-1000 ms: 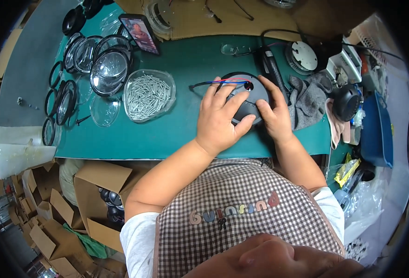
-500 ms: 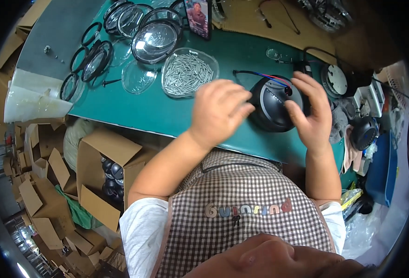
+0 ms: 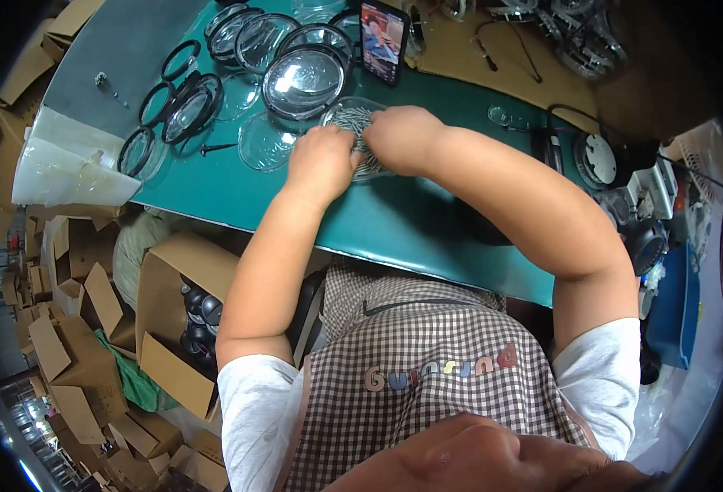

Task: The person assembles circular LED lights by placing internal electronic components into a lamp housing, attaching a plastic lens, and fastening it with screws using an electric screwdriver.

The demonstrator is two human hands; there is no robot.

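A clear shallow bowl (image 3: 365,178) on the green table holds many small silver metal pins (image 3: 347,120). Both hands are at it. My left hand (image 3: 322,164) is over the bowl's left side, its fingers curled inward. From the right, my right hand (image 3: 405,139) dips into the bowl with bent fingers. The fingertips of both are hidden, so I cannot make out what they pinch. My right forearm covers most of a round black housing (image 3: 484,227) on the table; only its dark lower part shows.
Clear round covers with black rims (image 3: 304,82) lie behind and left of the bowl. A phone (image 3: 384,43) stands at the back. Cardboard (image 3: 497,53) with cables lies at the far right. An open carton (image 3: 173,361) of black round parts sits below the table's left edge.
Both hands have left the black housing's area and come to the bowl of pins. My right arm now reaches leftward across the housing. The view has shifted slightly.
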